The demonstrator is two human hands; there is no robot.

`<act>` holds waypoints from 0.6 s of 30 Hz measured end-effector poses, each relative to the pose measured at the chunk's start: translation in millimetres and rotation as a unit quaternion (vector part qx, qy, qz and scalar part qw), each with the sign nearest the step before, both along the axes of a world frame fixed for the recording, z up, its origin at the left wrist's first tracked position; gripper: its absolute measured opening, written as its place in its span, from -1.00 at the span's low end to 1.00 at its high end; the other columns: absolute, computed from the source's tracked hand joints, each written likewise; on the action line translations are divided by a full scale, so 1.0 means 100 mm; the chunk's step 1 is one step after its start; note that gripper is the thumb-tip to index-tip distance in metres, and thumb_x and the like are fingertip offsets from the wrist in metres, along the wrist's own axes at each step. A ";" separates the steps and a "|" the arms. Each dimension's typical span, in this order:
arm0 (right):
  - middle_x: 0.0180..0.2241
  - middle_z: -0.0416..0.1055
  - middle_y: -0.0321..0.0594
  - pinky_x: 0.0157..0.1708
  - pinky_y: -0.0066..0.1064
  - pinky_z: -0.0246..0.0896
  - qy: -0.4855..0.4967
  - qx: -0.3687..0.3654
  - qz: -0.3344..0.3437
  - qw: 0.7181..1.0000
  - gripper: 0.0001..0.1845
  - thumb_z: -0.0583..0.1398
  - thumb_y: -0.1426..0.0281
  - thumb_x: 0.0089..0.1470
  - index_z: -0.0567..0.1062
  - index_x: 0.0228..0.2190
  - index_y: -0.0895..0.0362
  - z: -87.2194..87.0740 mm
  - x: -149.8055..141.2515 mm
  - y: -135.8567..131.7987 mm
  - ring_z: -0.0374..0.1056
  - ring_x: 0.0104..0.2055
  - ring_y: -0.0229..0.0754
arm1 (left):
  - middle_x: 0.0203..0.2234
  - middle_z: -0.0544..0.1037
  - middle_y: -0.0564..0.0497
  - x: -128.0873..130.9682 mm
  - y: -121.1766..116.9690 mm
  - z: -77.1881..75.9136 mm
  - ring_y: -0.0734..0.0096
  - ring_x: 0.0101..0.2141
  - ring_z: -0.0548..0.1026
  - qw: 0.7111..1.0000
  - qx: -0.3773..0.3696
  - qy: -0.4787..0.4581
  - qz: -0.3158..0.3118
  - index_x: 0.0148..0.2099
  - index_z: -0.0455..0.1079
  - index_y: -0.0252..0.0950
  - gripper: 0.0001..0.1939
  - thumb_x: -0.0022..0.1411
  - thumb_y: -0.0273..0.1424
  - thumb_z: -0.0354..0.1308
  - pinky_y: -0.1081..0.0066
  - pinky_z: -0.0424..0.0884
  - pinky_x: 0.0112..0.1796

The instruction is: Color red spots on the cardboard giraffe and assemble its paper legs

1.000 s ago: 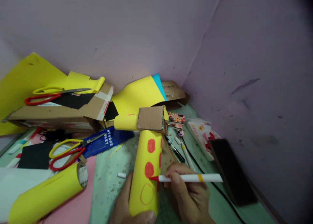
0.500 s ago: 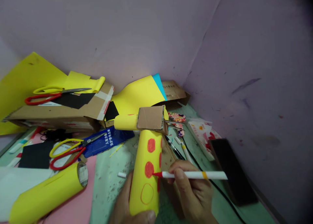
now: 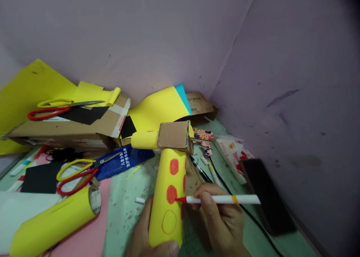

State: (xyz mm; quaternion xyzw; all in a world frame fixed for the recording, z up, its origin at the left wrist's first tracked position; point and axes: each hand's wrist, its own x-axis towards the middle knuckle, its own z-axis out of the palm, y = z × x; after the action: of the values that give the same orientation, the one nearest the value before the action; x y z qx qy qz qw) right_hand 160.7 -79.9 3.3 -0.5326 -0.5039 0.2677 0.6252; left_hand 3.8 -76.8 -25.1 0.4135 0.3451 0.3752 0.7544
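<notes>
Yellow tube (image 3: 157, 215), near centre | left hand (image 3: 144, 237) clasped round its near end; right hand (image 3: 221, 219), apart, pinching red marker (image 3: 223, 199), tip (image 3: 181, 200) at middle spot (image 3: 171, 194) | far and middle spots filled; nearest oval (image 3: 169, 222) outlined only; right-side spots (image 3: 184, 183) partly hidden

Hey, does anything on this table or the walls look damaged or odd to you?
Yes: the right-hand wall has a dark streak and smudges, like scuffs or stains on a plain surface. Dark specks dot the green table, perhaps old ink or wear. The yellow tube in the left hand shows no obvious damage.
</notes>
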 end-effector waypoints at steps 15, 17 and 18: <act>-0.59 0.39 -0.32 -0.51 -0.45 0.13 -0.020 -0.015 0.035 0.999 -0.58 0.08 0.18 0.27 0.45 -0.55 0.08 0.01 0.00 -0.02 0.28 -0.53 -0.27 | -0.25 0.52 -0.09 0.02 0.00 -0.01 0.03 -0.25 0.46 1.000 -0.022 -0.014 -0.002 0.16 0.26 -0.22 -0.21 -0.12 -0.10 0.35 0.17 0.34 -0.18; -0.58 0.40 -0.33 -0.50 -0.46 0.15 -0.027 -0.007 0.041 0.999 -0.62 0.08 0.21 0.28 0.47 -0.52 0.07 -0.01 0.00 -0.02 0.30 -0.52 -0.27 | -0.21 0.52 -0.11 0.03 0.00 -0.03 0.02 -0.22 0.46 0.999 -0.025 -0.020 0.002 0.17 0.24 -0.22 -0.20 -0.11 -0.11 0.35 0.17 0.34 -0.17; -0.57 0.41 -0.33 -0.50 -0.46 0.16 -0.032 0.000 0.041 0.999 -0.64 0.08 0.23 0.28 0.49 -0.50 0.07 -0.02 0.00 -0.02 0.31 -0.52 -0.27 | -0.19 0.52 -0.11 0.03 -0.01 -0.03 0.01 -0.21 0.47 0.999 -0.027 -0.025 0.005 0.18 0.23 -0.22 -0.20 -0.10 -0.12 0.35 0.17 0.35 -0.18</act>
State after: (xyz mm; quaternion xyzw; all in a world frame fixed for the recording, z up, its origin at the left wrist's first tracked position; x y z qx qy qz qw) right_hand 160.7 -81.7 1.7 -0.5199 -0.5451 0.2760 0.5969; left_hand 7.1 -77.7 -28.0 0.3824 0.3382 0.3795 0.7716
